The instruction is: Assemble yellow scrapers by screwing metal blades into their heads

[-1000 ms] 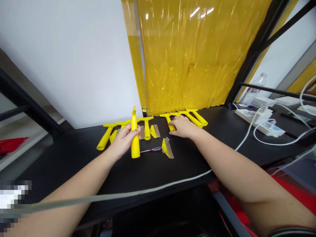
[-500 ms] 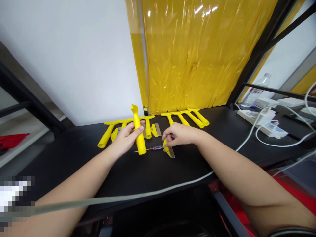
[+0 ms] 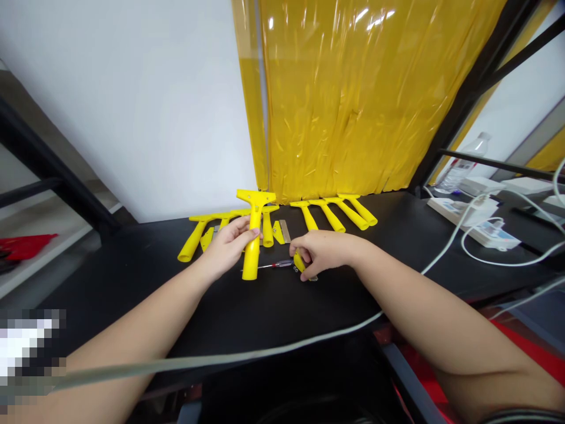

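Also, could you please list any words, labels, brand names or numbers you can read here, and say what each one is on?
None can be read.
Bottle: its label is too small and blurred.
Power strip and the white-and-blue device: any markings are too small.
Yellow scraper handle in the left hand: no print visible.
Yellow piece under the right hand: none visible.

Head-worn camera, looking forward and down, close over black table (image 3: 273, 312)

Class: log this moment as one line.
left hand: holds yellow scraper handle upright | right hand: on yellow blade clamp | screwdriver: between them
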`<state>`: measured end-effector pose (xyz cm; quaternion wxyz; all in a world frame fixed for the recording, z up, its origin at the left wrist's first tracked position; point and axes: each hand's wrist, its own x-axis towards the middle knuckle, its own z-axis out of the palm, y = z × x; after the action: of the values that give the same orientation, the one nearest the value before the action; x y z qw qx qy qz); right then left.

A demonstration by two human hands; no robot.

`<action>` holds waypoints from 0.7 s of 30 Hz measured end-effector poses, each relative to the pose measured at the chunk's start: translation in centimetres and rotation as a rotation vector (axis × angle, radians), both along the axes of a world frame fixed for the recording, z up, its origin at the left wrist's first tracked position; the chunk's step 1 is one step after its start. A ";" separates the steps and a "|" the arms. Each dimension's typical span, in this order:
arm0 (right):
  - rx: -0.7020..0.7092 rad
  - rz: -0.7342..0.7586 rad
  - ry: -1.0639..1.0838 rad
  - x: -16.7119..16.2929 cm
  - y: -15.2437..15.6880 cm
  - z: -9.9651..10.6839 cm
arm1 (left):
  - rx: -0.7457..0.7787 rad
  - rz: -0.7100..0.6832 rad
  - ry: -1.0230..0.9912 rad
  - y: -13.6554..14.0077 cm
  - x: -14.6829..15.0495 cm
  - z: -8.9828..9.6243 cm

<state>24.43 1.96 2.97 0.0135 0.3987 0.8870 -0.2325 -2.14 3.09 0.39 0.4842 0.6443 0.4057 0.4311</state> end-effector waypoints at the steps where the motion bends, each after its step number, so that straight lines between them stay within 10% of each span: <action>1: -0.012 -0.002 0.007 0.1 0.0 0.0 | -0.013 0.001 0.003 0.0 -0.1 0.0; 21: 0.111 -0.183 0.041 0.0 0.1 -0.3 | -0.022 -0.095 0.025 0.1 -0.6 -0.1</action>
<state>24.40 2.11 2.62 -0.0479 0.4733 0.8585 -0.1914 -2.72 3.16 0.27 0.5061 0.6628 0.3852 0.3953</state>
